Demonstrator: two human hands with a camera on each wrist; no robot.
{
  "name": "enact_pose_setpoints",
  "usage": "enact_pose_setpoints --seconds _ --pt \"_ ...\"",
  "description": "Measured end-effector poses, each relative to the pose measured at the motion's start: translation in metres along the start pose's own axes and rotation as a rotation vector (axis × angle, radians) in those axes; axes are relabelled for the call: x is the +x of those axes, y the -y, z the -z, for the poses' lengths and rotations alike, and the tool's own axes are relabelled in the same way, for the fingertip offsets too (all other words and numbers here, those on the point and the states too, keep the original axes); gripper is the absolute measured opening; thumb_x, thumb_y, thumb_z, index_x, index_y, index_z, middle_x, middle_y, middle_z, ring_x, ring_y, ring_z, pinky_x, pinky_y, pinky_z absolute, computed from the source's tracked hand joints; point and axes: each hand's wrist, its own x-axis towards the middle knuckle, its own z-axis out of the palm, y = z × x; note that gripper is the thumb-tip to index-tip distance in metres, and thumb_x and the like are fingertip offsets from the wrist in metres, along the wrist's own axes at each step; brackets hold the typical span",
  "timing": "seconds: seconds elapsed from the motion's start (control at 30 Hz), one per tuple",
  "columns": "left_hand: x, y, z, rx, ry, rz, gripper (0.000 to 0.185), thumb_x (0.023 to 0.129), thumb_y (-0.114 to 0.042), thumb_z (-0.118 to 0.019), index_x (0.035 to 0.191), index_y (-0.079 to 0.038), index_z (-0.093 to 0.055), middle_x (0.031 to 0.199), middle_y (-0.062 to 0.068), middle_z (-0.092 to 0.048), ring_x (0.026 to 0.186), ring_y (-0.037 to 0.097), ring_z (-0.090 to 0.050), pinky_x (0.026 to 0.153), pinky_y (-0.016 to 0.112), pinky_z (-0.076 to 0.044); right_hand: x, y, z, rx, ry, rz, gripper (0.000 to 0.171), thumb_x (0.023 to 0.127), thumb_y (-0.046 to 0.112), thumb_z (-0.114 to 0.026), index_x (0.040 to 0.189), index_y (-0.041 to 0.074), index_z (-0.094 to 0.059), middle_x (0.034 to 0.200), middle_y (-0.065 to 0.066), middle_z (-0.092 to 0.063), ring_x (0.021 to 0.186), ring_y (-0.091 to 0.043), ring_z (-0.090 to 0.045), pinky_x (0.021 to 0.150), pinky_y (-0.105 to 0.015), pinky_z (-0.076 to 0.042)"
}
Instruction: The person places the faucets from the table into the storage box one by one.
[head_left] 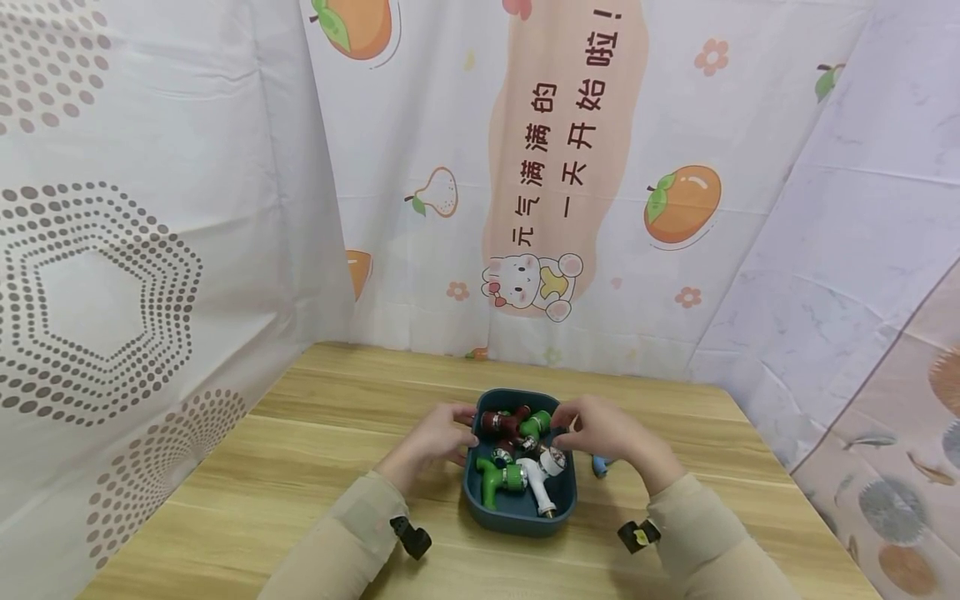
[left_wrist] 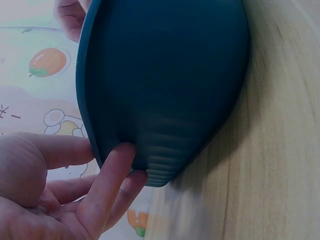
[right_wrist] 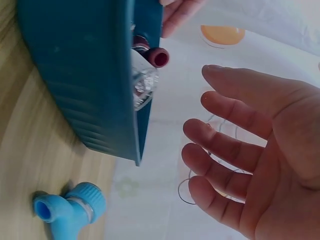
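Observation:
A dark teal plastic basin (head_left: 517, 523) stands on the table, holding several taps. Among them are a green tap (head_left: 501, 479) and a white tap (head_left: 537, 483) in the front half, with a dark red tap (head_left: 504, 421) and another green tap (head_left: 534, 427) behind. My left hand (head_left: 441, 435) holds the basin's left side, its thumb at the rim and its fingers (left_wrist: 107, 187) against the outer wall. Over the right rim hovers my right hand (head_left: 600, 429), its fingers loosely bent and nothing between them in the right wrist view.
A light blue tap (right_wrist: 75, 207) lies on the wooden table (head_left: 360, 400), just right of the basin and partly under my right hand in the head view. Printed curtains (head_left: 420, 275) hang along the table's back and sides.

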Motion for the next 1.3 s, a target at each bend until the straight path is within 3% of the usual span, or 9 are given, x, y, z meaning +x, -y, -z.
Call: enact_pose_setpoints --seconds 0.27,0.57,0.73,1.3 --pt "0.000 0.000 0.000 0.000 -0.004 0.014 0.058 0.087 0.009 -0.068 0.143 0.004 -0.052 0.131 0.023 -0.056 0.093 0.032 -0.070 0.066 0.041 -0.063 -0.003 -0.003 0.014 0.042 -0.056 -0.011 0.026 0.089 0.026 -0.079 0.110 0.013 -0.075 0.106 0.001 -0.071 0.098 -0.027 -0.063 0.078 -0.038 -0.055" --pt "0.000 0.000 0.000 0.008 -0.001 0.013 0.057 0.087 0.008 -0.068 0.143 0.003 -0.053 0.131 0.023 -0.055 0.094 0.033 -0.070 0.066 0.041 -0.063 -0.011 -0.012 0.030 0.058 -0.159 0.011 0.035 0.090 0.024 -0.078 0.120 0.006 -0.071 0.117 -0.008 -0.071 0.100 -0.028 -0.066 0.085 -0.048 -0.057" --pt "0.001 0.001 0.000 0.011 -0.002 0.011 0.058 0.088 0.008 -0.067 0.143 0.004 -0.052 0.131 0.023 -0.055 0.094 0.033 -0.070 0.066 0.040 -0.063 -0.015 -0.021 0.039 0.095 -0.192 -0.022 0.044 0.091 0.026 -0.078 0.128 0.003 -0.067 0.125 -0.015 -0.067 0.108 -0.035 -0.065 0.090 -0.055 -0.055" --pt "0.001 0.000 0.000 0.015 -0.001 0.002 0.058 0.087 0.008 -0.067 0.143 0.004 -0.052 0.131 0.023 -0.056 0.092 0.030 -0.070 0.065 0.041 -0.063 -0.027 -0.051 0.057 0.136 -0.216 -0.153 0.054 0.093 0.030 -0.076 0.136 0.000 -0.061 0.134 -0.025 -0.060 0.117 -0.044 -0.060 0.092 -0.056 -0.054"
